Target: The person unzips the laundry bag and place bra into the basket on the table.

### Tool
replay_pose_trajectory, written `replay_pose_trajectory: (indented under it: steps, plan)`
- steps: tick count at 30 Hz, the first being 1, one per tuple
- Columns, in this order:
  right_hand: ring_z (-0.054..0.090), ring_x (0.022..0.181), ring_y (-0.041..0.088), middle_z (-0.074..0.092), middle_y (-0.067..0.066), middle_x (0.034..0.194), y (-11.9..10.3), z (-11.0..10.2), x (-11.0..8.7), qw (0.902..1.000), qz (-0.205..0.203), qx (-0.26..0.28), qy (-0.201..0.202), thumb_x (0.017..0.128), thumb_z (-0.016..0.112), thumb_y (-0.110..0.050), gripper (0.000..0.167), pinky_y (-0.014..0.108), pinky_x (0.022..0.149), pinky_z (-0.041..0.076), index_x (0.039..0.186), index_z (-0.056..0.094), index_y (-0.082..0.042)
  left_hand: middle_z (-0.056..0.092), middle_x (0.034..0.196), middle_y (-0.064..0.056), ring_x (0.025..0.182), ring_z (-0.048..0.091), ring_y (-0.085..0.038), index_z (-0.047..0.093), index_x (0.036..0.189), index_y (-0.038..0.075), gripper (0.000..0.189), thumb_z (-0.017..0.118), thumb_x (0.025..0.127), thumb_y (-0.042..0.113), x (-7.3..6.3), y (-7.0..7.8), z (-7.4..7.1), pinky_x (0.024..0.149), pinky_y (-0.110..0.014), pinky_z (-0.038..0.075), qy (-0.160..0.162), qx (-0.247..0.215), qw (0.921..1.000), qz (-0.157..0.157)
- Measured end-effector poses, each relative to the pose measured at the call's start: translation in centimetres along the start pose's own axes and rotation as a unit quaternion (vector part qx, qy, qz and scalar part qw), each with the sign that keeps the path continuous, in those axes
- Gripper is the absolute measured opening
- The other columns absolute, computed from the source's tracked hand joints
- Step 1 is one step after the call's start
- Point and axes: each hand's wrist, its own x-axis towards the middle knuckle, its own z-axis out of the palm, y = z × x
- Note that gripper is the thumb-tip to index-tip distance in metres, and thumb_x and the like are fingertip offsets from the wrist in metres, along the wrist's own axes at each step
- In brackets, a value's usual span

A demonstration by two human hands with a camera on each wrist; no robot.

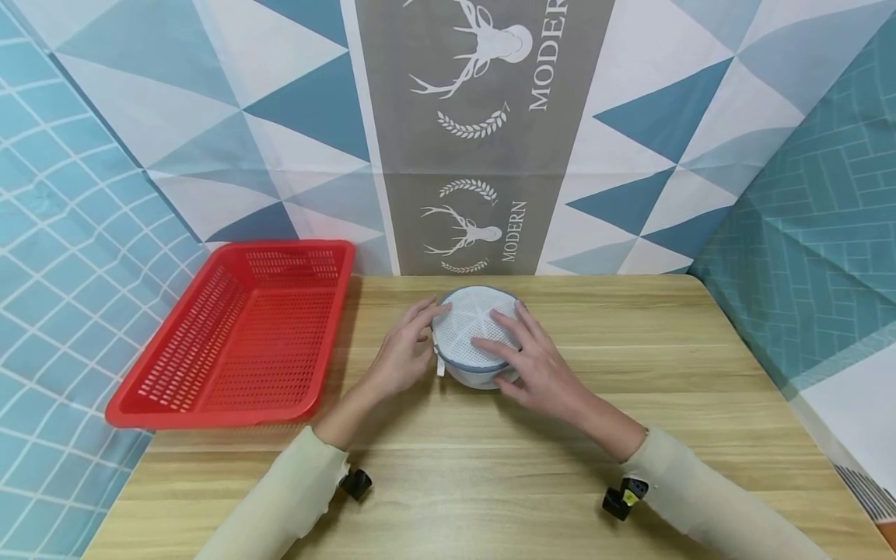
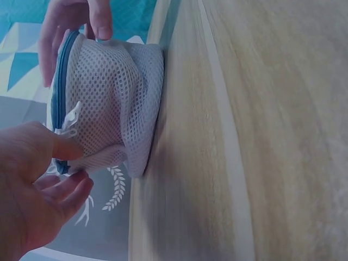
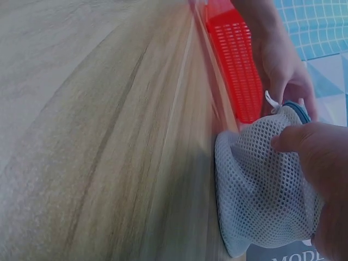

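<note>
A round white mesh laundry bag (image 1: pixel 470 327) with a blue-grey zipped rim stands upright on the wooden table. At its left edge, beside the white zip pull (image 2: pixel 70 119), my left hand (image 1: pixel 406 348) holds the rim with thumb and fingers. My right hand (image 1: pixel 542 365) grips the bag from the right, its fingers spread over the mesh top and its thumb on the side wall. In the right wrist view that thumb lies against the mesh (image 3: pixel 261 179), which is creased and sags a little. What the bag contains is hidden.
A red plastic basket (image 1: pixel 322 365) with slotted walls stands to the left on the table (image 1: pixel 448 498). Behind the table hangs a patterned cloth (image 1: pixel 462 155) with deer heads and triangles. Blue tiled-pattern sheets (image 1: pixel 63 257) flank the left and right sides.
</note>
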Motion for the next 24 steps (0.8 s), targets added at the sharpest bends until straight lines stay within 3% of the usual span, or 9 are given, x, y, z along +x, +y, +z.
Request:
replay_pose_trajectory:
  steps: [9, 18, 24]
  plan:
    - [0.043, 0.163, 0.060, 0.053, 0.024, 0.171, 0.5, 0.1, 0.1, 0.9999, 0.006, -0.003, -0.012, 0.081, 0.099, -0.007, 0.077, 0.077, 0.130, 0.039, 0.150, 0.068, -0.021, 0.053, 0.171, -0.019, 0.145, 0.068, -0.041, 0.067, 0.154, 0.008, 0.060, 0.071, 0.098, -0.012, 0.2, 0.2, 0.0, 0.109, -0.049, 0.066, -0.009, -0.005, 0.9999, 0.001]
    - [0.040, 0.165, 0.058, 0.056, 0.021, 0.169, 0.6, 0.0, 0.2, 0.9998, 0.013, 0.005, -0.013, 0.080, 0.097, -0.001, 0.073, 0.075, 0.133, 0.035, 0.145, 0.070, -0.020, 0.058, 0.164, -0.020, 0.146, 0.066, -0.039, 0.069, 0.150, 0.008, 0.059, 0.079, 0.095, -0.008, -0.5, 0.1, 0.1, 0.108, -0.049, 0.066, 0.003, -0.005, 0.9999, 0.010]
    - [0.039, 0.166, 0.057, 0.054, 0.020, 0.171, 0.7, 0.1, 0.3, 0.9995, 0.022, 0.006, -0.021, 0.077, 0.097, 0.005, 0.077, 0.072, 0.136, 0.033, 0.145, 0.069, -0.018, 0.058, 0.160, -0.023, 0.137, 0.071, -0.041, 0.070, 0.148, 0.007, 0.059, 0.083, 0.092, -0.006, -1.2, 0.5, 0.0, 0.107, -0.048, 0.067, 0.015, -0.004, 0.9998, 0.009]
